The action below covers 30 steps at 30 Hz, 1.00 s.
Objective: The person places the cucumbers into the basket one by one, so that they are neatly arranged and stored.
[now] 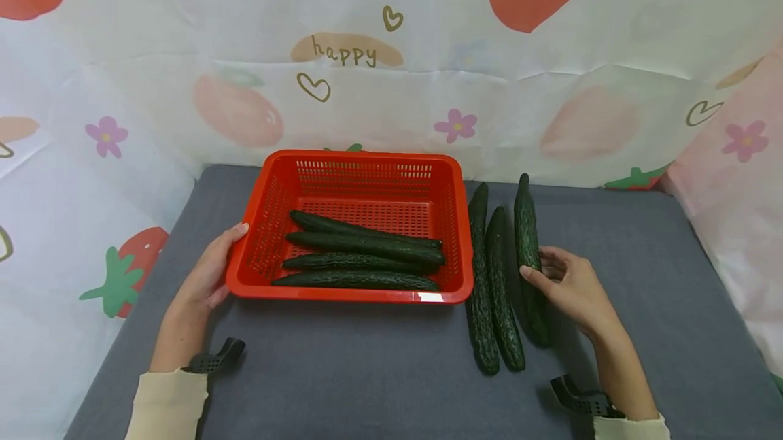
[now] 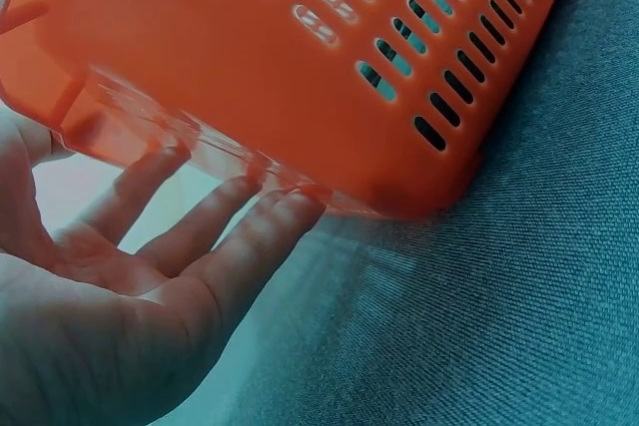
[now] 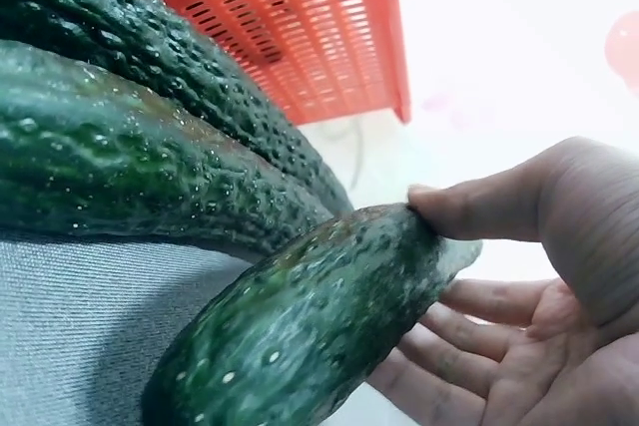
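At the left end of a red plastic basket (image 1: 361, 296), my left hand (image 1: 211, 266) grips the rim. In the left wrist view its fingers (image 2: 225, 246) reach under the lip of the basket wall (image 2: 300, 97). Several dark green cucumbers (image 1: 367, 244) lie side by side inside. Right of the basket, my right hand (image 1: 571, 287) holds a cucumber (image 1: 527, 229) around its middle, thumb on the near side and fingers on the far side. The right wrist view shows that cucumber (image 3: 300, 326) between thumb and fingers, its blunt end toward the camera.
Two more cucumbers, a longer one (image 1: 480, 277) and a shorter one (image 1: 503, 290), lie between the basket and my right hand. Grey cloth (image 1: 367, 372) covers the table. A patterned white curtain (image 1: 367, 113) hangs along the back and sides.
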{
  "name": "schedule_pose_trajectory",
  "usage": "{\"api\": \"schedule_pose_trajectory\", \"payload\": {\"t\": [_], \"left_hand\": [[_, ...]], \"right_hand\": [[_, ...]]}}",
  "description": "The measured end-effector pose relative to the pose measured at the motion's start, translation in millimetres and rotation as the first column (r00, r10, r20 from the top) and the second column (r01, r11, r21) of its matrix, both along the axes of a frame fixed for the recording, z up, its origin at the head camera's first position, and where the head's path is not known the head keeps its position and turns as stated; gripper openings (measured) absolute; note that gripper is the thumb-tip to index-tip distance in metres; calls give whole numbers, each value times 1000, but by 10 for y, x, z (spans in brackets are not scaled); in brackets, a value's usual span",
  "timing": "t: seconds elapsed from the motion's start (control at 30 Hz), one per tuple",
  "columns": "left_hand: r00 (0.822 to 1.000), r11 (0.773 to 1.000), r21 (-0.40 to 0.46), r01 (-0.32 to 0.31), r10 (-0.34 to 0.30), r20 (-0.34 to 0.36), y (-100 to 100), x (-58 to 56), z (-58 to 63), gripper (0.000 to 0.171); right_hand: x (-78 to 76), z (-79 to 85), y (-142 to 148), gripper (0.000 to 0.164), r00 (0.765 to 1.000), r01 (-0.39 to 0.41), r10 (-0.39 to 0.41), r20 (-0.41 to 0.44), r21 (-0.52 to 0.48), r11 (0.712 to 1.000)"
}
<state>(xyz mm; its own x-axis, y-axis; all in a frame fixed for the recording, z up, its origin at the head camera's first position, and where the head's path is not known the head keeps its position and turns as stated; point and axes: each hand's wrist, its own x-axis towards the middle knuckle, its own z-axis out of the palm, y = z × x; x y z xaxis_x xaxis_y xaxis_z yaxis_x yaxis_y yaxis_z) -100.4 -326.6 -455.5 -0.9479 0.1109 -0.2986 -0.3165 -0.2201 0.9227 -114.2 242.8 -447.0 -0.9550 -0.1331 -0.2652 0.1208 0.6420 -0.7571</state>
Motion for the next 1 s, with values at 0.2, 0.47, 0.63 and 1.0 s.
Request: {"api": "schedule_pose_trajectory", "payload": {"t": [0.2,0.47,0.63,1.0], "left_hand": [[1000,1000,13,4,-4,-8,2,-7,-25,22],[1000,1000,-14,-8,8,-7,-4,6,-48,22],[1000,1000,-4,-10,10,-21,-18,25,-20,21],[999,1000,25,7,-6,-45,18,-3,-11,24]], "right_hand": [[1,18,-32,80,999,13,-14,-46,-20,1000],[20,9,-53,79,996,26,-29,-83,-28,999],[1,34,-72,78,994,27,-30,-105,-28,999],[20,26,-79,79,993,53,-58,-106,-48,997]]}}
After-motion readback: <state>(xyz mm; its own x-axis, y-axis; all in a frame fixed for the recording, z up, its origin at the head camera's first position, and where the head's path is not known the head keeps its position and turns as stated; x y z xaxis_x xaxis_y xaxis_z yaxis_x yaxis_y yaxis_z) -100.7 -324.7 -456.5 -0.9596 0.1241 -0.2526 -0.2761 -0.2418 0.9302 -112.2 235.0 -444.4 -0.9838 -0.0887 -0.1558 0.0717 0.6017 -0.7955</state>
